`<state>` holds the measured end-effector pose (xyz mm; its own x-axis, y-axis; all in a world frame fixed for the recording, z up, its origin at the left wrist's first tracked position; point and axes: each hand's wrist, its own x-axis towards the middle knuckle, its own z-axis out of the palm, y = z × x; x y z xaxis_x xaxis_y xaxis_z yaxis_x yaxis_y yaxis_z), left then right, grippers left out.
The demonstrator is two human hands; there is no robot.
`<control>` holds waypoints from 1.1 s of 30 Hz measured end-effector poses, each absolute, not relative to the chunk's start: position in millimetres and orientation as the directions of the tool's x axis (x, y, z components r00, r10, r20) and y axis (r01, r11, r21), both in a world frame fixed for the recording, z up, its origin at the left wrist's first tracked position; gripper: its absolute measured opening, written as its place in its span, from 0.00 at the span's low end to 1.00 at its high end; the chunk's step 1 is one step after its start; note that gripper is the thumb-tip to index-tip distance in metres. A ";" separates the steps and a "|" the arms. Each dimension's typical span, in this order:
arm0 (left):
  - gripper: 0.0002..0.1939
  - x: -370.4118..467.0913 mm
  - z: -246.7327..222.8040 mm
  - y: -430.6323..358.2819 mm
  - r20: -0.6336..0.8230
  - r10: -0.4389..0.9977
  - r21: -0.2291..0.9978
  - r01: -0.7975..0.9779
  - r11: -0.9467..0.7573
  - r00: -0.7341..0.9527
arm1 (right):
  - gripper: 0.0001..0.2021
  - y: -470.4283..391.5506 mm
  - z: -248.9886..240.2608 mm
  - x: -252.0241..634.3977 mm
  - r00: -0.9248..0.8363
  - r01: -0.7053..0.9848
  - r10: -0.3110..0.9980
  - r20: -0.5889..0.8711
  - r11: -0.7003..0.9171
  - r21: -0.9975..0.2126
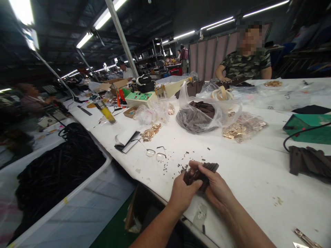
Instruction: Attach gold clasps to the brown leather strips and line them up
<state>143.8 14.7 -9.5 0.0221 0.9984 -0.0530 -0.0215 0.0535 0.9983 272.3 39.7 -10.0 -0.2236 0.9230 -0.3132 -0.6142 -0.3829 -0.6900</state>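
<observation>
Both my hands meet over the near edge of the white table (pixel 248 193), closed around a bundle of dark brown strips (pixel 210 169). My left hand (pixel 182 191) grips the bundle's left end, its thumb lying across the strips. From the right side, my right hand (pixel 218 186) wraps the same bundle, fingers over the top. The strips look flat and stacked side by side; their lower part is hidden by my palms. Small dark offcuts (pixel 184 156) lie scattered just beyond my hands. Eyeglasses (pixel 156 155) rest to the left of them.
A plastic bag of brown strips (pixel 198 120) and a bag of gold metal parts (pixel 241 127) stand farther back. Loose gold parts (pixel 151 132) lie beside a notebook (pixel 127 141). A green box (pixel 309 127) is at right. Left is a bin (pixel 103 168) of black material. A co-worker (pixel 244 63) sits opposite.
</observation>
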 end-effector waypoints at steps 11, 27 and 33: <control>0.20 134.5 -8.0 17.1 -0.282 0.956 0.935 -0.200 0.293 0.079 | 0.23 38.1 -7.2 268.7 -0.209 -0.557 0.924 -0.321 -0.383 -0.737; 0.20 138.9 -11.9 15.7 -0.254 0.965 0.945 -0.231 0.233 -0.065 | 0.22 39.9 -5.4 279.1 -0.041 -0.262 0.965 -0.258 -0.260 -0.930; 0.22 133.0 -15.6 19.1 -0.313 0.944 0.883 -0.398 0.249 -0.102 | 0.22 43.5 -7.6 287.3 -0.073 -0.118 0.962 -0.263 -0.271 -0.955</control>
<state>133.0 19.1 -15.6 -0.1016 0.9444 -0.3126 -0.3985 0.2493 0.8826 287.3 43.5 -7.6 -0.0735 0.9619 -0.2634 -0.1175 -0.2706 -0.9555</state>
